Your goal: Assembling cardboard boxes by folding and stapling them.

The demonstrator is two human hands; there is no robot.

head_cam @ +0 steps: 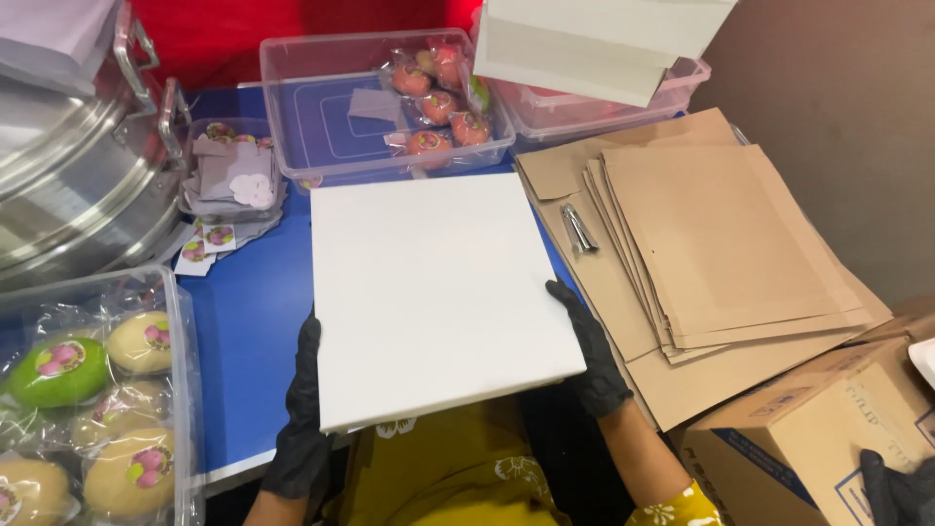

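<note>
Head camera looks down on our two black-gloved hands, which hold a flat white box (pixel 438 292) by its near corners. Our left hand (pixel 300 419) grips the near left corner from below, with the fingers (pixel 310 341) curled up along the left edge. Our right hand (pixel 592 351) closes on the near right corner, with fingers laid on the top face. Both hands are shut on the box, which hangs just above the blue tabletop (pixel 248 331), and its near edge passes over our lap.

We judge that the box could tilt or slide out, because we hold it only at one end and the gloves look smooth. If its far edge drops, it could push against the clear tub (pixel 292 127) just beyond it.

At the left, near us, a clear tray (pixel 185 390) holds wrapped green and cream round cakes (pixel 58 368). At the right lies a stack of brown card sheets (pixel 721 244), with a small metal clip (pixel 579 229) on it. A brown carton (pixel 808 438) stands at the lower right, and another person's gloved hand (pixel 896 487) touches it.

Farther away, the clear tub holds wrapped pink sweets (pixel 438 88). Beside it are a small tub of grey paper pieces (pixel 234 175), a big steel pot (pixel 68 185), and stacked white boxes (pixel 594 39).
</note>
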